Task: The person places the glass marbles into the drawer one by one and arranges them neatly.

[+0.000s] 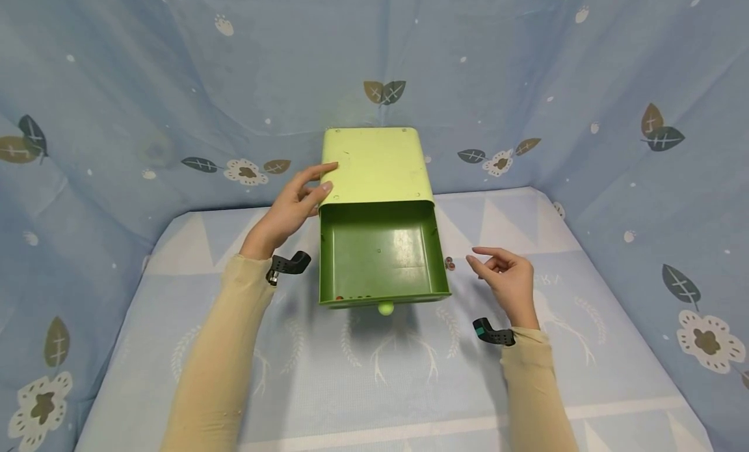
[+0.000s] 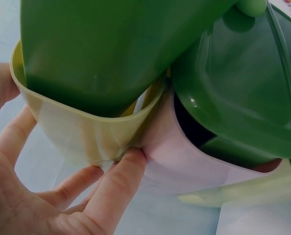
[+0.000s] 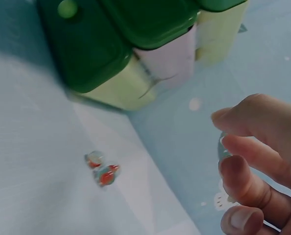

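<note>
A small stacked drawer unit has a pale yellow-green top (image 1: 374,166) and a green top drawer (image 1: 374,257) pulled far out. My left hand (image 1: 287,208) rests against the unit's left side, one fingertip over the top edge. In the left wrist view its fingers (image 2: 118,188) touch the yellow casing (image 2: 86,132) and the pink casing (image 2: 170,161) below it. Small marbles (image 1: 340,298) lie along the drawer's front wall, mostly hidden. My right hand (image 1: 506,276) hovers right of the drawer, fingers loosely bent, holding nothing visible. Glassy marbles with red inside (image 3: 105,172) lie on the table nearby.
A light green knob (image 1: 385,308) sticks out from the drawer front. Lower drawers (image 3: 150,19) appear closed in the right wrist view. Blue patterned curtains (image 1: 263,81) stand behind and at both sides of the cloth-covered table (image 1: 345,387).
</note>
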